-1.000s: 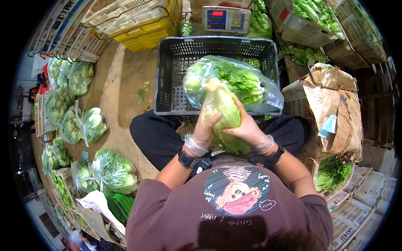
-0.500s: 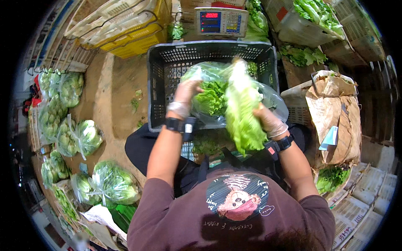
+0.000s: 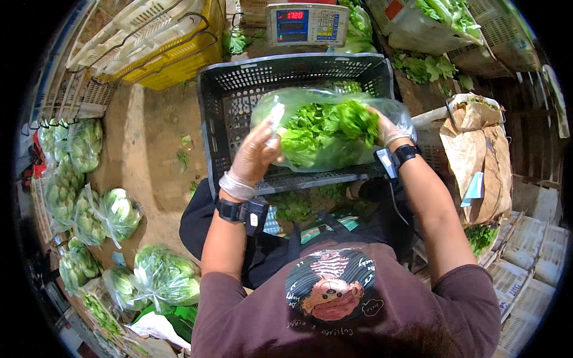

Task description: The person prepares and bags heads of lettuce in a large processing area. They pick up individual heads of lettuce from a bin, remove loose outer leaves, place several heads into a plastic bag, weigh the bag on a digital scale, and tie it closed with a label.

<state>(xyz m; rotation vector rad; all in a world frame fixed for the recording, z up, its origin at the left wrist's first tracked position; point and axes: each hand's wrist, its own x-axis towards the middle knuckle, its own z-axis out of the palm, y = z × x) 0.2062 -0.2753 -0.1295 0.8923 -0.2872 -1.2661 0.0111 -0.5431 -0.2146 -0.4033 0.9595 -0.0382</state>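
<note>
In front of me a black perforated crate [image 3: 204, 113] holds a clear plastic bag [image 3: 391, 109] with bright green leafy lettuce [image 3: 310, 134] inside. My right hand [image 3: 389, 129], in a thin clear glove, is closed round the right end of a lettuce head [image 3: 361, 122] lying at the bag. Its fingertips are hidden behind the leaves. My left hand [image 3: 253, 154], gloved too, pinches the whitish bunched edge of the bag at its left end. Both wrists carry black straps with small devices.
Beyond the crate stands a digital scale [image 3: 307, 25]. Yellow and white crates [image 3: 170, 59] are stacked at far left. Several bagged greens [image 3: 167, 274] lie on the left floor. At right are a brown-paper-covered crate [image 3: 477, 155] and loose leaves [image 3: 427, 67].
My right hand has brought the lettuce head from the crate's near side up to the bag, turning it sideways. The left hand stays at the bag's left end. The scale's reading has changed.
</note>
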